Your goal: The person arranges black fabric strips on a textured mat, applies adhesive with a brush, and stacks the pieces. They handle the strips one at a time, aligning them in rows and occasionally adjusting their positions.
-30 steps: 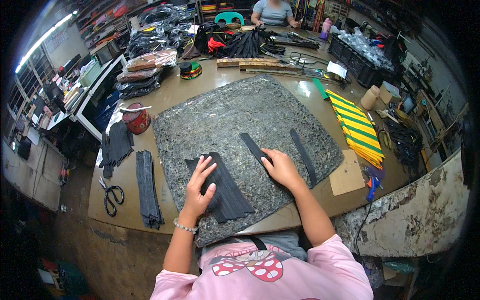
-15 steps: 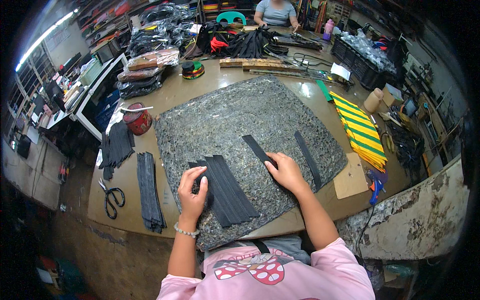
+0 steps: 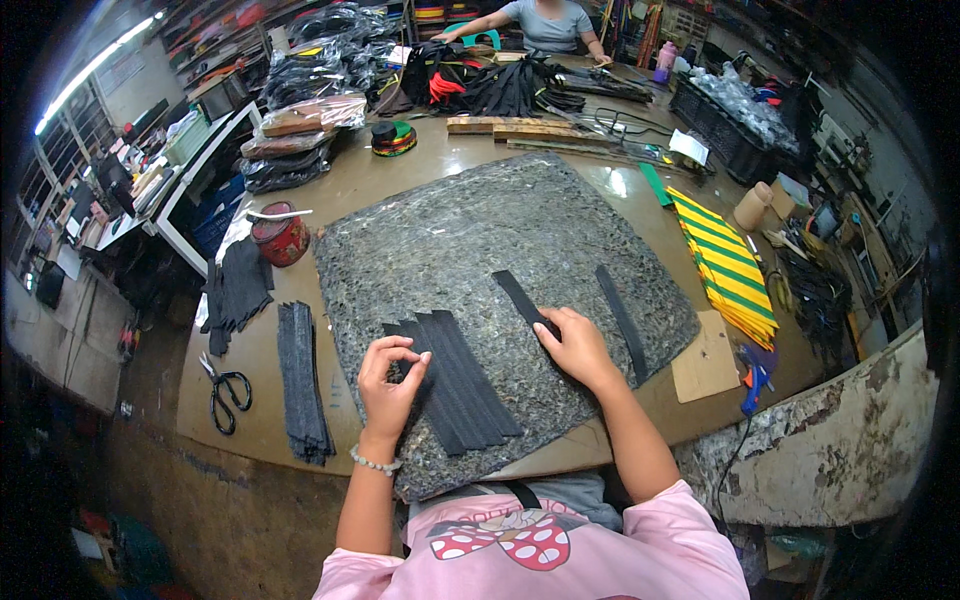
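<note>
A grey speckled felt-like pad (image 3: 450, 230) lies across the table in front of me. My right hand (image 3: 580, 352) grips the lower part of a black fabric strip (image 3: 516, 295) lying on the pad, thumb and fingers at its edges. My left hand (image 3: 386, 388) hovers by a fanned row of black strips (image 3: 462, 385), thumb and forefinger drawn into a pinch; anything between the tips is too small to make out. Another single black strip (image 3: 622, 325) lies right of my right hand.
Left of the pad are black-handled scissors (image 3: 228, 393), a strip bundle (image 3: 300, 385) and a red tin (image 3: 280, 238). To the right lie yellow-green striped pieces (image 3: 720, 265), cardboard (image 3: 705, 358) and a blue glue gun (image 3: 756, 380). A person (image 3: 550, 28) sits across the table.
My left thumb and forefinger have closed from a loose curve into a pinch. My right hand stays on its strip. The person opposite has stretched an arm out to the left.
</note>
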A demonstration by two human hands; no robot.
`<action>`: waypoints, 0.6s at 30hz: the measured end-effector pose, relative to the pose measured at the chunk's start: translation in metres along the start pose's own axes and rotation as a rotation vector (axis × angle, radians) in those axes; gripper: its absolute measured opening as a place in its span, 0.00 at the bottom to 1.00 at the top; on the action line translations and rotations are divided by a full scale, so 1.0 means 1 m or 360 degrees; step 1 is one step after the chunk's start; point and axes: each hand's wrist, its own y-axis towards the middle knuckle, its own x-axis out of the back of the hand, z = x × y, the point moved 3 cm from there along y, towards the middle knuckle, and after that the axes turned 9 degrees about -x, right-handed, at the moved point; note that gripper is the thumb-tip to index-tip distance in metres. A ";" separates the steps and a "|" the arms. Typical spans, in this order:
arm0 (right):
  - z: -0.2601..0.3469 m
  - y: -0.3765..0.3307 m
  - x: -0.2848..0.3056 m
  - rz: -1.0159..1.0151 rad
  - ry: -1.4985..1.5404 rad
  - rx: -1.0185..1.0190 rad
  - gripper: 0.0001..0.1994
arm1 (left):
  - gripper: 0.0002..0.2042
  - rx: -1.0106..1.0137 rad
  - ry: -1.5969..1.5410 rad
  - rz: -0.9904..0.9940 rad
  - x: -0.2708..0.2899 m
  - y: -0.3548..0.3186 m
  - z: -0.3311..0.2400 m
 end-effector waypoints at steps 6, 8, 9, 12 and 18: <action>0.002 -0.001 0.002 0.0012 -0.0029 -0.0016 0.16 | 0.07 0.0122 -0.0142 0.0004 -0.001 -0.003 0.006; 0.002 -0.001 0.002 0.0028 -0.0043 -0.0041 0.16 | 0.07 0.0145 -0.0282 0.0071 -0.002 -0.005 0.008; 0.003 -0.001 0.002 0.0020 -0.0028 -0.0023 0.16 | 0.07 0.0138 -0.0326 0.0110 -0.003 -0.006 0.008; 0.003 -0.001 0.002 0.0001 -0.0023 -0.0005 0.16 | 0.07 0.0014 -0.0273 0.0185 -0.004 -0.007 0.007; 0.002 -0.002 0.001 0.0011 -0.0041 -0.0014 0.16 | 0.06 0.0085 -0.0198 0.0150 -0.002 -0.004 0.006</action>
